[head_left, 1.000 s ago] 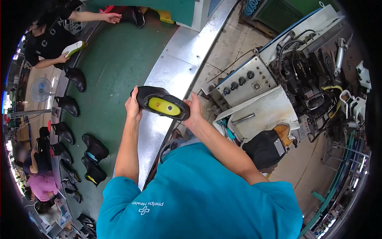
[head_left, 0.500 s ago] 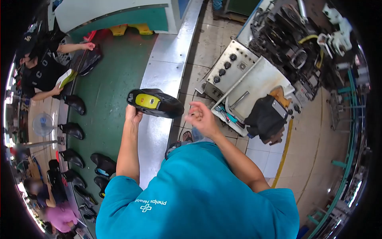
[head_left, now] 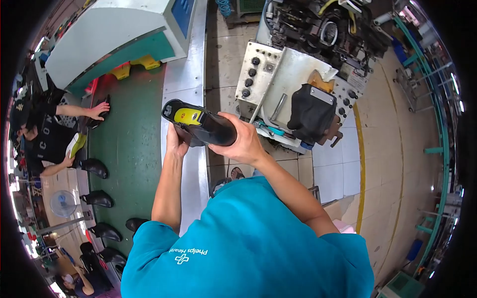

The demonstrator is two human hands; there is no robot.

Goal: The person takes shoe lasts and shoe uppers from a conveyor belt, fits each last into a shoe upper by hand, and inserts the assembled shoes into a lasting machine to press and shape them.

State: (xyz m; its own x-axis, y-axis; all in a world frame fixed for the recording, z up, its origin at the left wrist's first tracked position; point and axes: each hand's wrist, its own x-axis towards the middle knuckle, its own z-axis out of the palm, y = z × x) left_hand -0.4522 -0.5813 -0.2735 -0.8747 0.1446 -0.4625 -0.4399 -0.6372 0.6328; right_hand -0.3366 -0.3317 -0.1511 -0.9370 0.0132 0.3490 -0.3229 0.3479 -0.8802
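Observation:
A black shoe upper (head_left: 214, 130) with a yellow shoe last (head_left: 188, 116) inside it is held up in front of me, over the edge of the metal strip. My left hand (head_left: 177, 143) grips it from below near the opening end. Around the toe end my right hand (head_left: 243, 140) is wrapped, fingers on top and thumb along the lower side. The underside of the shoe and some of my left fingers are hidden.
A machine with a knobbed control panel (head_left: 252, 74) and a black-covered part (head_left: 312, 115) stands ahead to the right. On the left, black shoes (head_left: 98, 198) line the green conveyor belt (head_left: 131, 149). A co-worker (head_left: 49, 129) holds a yellow-and-white item across it. A white-and-teal housing (head_left: 119, 39) spans the belt.
My right hand has moved left and closed on the toe end of the shoe. The view has turned, shifting the machine left. The co-worker's far hand has come down to a dark shoe.

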